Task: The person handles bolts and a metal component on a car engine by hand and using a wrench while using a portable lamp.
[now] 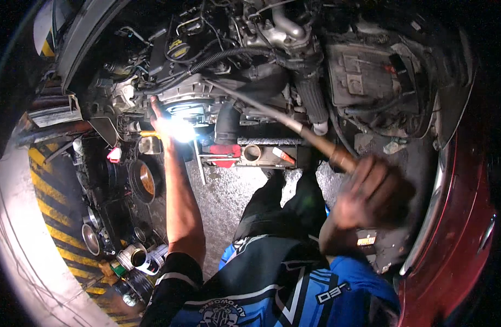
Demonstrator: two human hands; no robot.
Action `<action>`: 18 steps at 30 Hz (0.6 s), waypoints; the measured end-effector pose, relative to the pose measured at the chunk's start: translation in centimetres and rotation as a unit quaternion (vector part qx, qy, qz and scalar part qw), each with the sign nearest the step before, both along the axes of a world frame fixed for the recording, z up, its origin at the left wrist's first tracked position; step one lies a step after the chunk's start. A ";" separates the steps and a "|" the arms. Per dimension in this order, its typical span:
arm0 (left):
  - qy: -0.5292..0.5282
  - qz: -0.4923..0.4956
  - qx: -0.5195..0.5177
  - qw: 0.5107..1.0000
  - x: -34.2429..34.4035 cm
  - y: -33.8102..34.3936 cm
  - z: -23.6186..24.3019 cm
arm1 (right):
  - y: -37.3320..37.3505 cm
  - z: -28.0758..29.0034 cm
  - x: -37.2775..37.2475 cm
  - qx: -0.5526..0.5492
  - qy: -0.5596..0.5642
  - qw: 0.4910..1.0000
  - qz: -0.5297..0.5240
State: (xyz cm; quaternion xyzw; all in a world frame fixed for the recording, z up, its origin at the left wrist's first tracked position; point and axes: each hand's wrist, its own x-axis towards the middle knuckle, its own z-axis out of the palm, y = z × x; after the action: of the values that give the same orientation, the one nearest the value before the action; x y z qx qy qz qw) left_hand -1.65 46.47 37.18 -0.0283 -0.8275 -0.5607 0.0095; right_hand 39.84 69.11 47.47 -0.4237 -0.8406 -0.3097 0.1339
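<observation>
My left hand [162, 126] is at the front of the engine, one finger or the thumb pointing up along the dark cover. White glare from a bright light [183, 131] hides most of its fingers, so what they close on does not show. A yellow piece [148, 133] sticks out beside it. Blurred by motion, my right hand [373, 191] is wrapped round the brownish end of a long pry bar [294, 126]. From there the bar slants up and left, its thin end at the edge of the engine [179, 68].
Below the engine, a ledge carries a red cloth [224, 155], metal tools and a round cup-like part [252, 153]. Loose parts and containers [136, 259] lie at lower left beside yellow-black floor stripes [51, 201]. A red car panel [452, 234] stands on the right.
</observation>
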 end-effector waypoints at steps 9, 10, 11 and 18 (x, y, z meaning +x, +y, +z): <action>0.032 0.012 -0.078 0.996 -2.1 -1.3 -1.8 | 1.2 1.9 -1.9 0.084 0.007 0.996 0.033; 0.228 -0.031 -0.201 0.952 -4.6 -7.0 -2.4 | 1.3 2.6 -2.1 0.086 0.030 0.994 0.065; 0.292 -0.104 -0.260 0.914 -4.3 -6.4 -3.0 | 2.3 2.2 -2.2 0.108 0.015 0.992 0.068; -0.013 -0.052 -0.094 0.994 2.0 4.4 1.9 | 9.5 -0.4 -1.6 0.051 0.210 0.969 0.123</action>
State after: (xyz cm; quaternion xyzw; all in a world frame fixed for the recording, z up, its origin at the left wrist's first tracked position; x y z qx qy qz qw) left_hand 0.40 50.83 39.06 -0.0652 -0.8738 -0.4807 -0.0333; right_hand 38.23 78.57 47.12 -0.3652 -0.8223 -0.2375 0.3660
